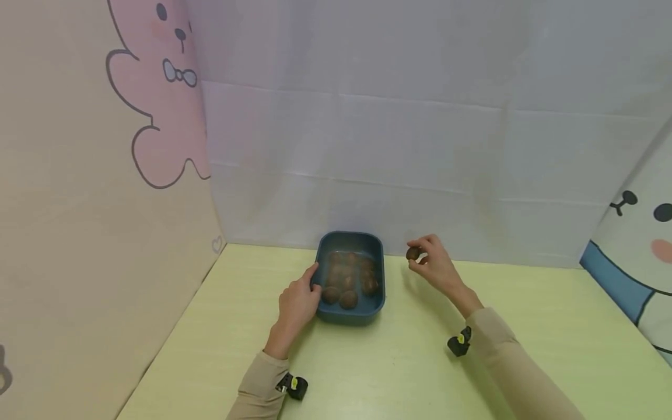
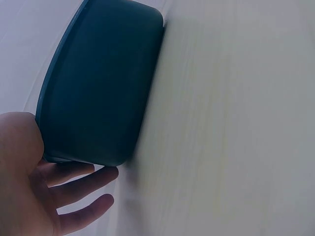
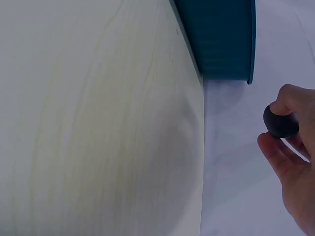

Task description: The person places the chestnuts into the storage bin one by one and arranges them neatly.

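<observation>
A deep blue-green plastic bin (image 1: pixel 350 318) stands on the table near the back, with several round brown balls (image 1: pixel 349 300) lying in it. My left hand (image 1: pixel 298 301) grips the bin's left wall at the rim. In the left wrist view, the thumb of that left hand (image 2: pixel 22 182) is at the rim and the other fingers spread along the outside. To the right of the bin, my right hand (image 1: pixel 437 265) pinches one dark brown ball (image 1: pixel 413 253) between thumb and fingers, raised above the table. The right wrist view shows this ball (image 3: pixel 280 123) apart from the bin.
The pale yellow table (image 1: pixel 388 373) meets a white cloth wall (image 1: pixel 399 146) just behind the bin. A cream side panel (image 1: pixel 79 204) with a pink cartoon figure stands at the left. Another printed panel (image 1: pixel 648 245) borders the right.
</observation>
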Demonstrator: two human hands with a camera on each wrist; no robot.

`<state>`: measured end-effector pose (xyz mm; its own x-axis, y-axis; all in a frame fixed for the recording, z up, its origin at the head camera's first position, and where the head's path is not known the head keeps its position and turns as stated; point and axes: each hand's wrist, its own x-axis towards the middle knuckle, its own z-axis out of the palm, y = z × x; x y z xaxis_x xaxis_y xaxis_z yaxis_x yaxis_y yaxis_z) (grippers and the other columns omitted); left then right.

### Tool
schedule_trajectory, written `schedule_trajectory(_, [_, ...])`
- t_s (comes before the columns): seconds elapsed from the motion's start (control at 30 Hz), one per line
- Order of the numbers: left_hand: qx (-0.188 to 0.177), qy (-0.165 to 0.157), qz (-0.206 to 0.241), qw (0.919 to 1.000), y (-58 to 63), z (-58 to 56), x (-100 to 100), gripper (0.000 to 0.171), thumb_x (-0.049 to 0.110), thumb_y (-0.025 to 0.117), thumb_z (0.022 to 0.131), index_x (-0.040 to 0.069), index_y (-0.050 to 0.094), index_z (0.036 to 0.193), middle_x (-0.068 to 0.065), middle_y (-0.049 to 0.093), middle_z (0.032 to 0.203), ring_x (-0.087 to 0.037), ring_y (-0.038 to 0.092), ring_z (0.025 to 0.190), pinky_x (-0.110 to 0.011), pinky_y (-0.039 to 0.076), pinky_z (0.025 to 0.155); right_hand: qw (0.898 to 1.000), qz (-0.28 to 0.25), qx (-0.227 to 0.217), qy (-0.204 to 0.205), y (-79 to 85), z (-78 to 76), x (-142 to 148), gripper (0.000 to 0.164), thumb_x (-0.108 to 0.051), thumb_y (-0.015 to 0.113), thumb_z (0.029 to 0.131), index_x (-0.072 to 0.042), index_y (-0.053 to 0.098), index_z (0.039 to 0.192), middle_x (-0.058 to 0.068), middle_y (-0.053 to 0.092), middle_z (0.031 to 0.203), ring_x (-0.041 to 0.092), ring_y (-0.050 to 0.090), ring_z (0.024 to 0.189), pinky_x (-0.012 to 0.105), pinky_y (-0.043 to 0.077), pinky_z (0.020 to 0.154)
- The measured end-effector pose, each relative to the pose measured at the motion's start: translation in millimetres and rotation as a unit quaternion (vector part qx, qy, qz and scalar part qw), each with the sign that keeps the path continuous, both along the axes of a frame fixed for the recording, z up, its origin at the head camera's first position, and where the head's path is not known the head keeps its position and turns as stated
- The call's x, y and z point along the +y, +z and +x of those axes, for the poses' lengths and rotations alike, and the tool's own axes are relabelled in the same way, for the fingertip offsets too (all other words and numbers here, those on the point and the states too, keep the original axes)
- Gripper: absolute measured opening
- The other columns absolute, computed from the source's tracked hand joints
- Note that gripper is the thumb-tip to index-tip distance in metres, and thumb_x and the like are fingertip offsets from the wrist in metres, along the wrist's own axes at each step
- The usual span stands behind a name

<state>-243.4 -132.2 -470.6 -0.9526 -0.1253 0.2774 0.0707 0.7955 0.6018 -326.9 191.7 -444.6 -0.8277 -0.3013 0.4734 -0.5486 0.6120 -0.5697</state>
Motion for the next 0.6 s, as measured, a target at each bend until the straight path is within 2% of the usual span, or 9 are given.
schedule_trajectory(0.1, [0.007,-0.001,0.000,1.0000,1.3,-0.7,0.8,0.055,0.015,0.054,0.090,0.020,0.054,0.144,-0.004,0.043,0.049,-0.014,0.026,0.043,-0.029,0.022,0.042,1.000,0.001,0.016,0.013,3.7,2.6,-6.0,0.038,0.000,0.068,0.084,0.004,0.063,0.121,0.016,0.051,0.113,0.024,0.060,0.090,0.030,0.052,0.070])
schedule_trajectory(0.33, [-0.004,-0.003,0.003,1.0000,1.9,-0.7,1.0,0.055,0.015,0.053,0.090,0.021,0.053,0.145,-0.004,0.044,0.048,-0.014,0.025,0.042,-0.028,0.020,0.042,0.999,0.003,0.014,0.036,5.7,10.4,-18.8,0.035,-0.001,0.071,0.083,-0.003,0.059,0.116,0.012,0.056,0.109,0.023,0.062,0.088,0.025,0.046,0.067])
schedule_trajectory(0.6, [-0.002,-0.001,0.000,1.0000,-0.7,0.4,1.0,0.055,0.016,0.053,0.090,0.020,0.054,0.145,-0.004,0.043,0.048,-0.014,0.026,0.043,-0.029,0.021,0.041,0.998,0.011,0.037,0.057,7.1,20.4,-28.8,0.035,-0.003,0.076,0.080,-0.004,0.064,0.112,0.011,0.059,0.108,0.030,0.062,0.085,0.026,0.044,0.066])
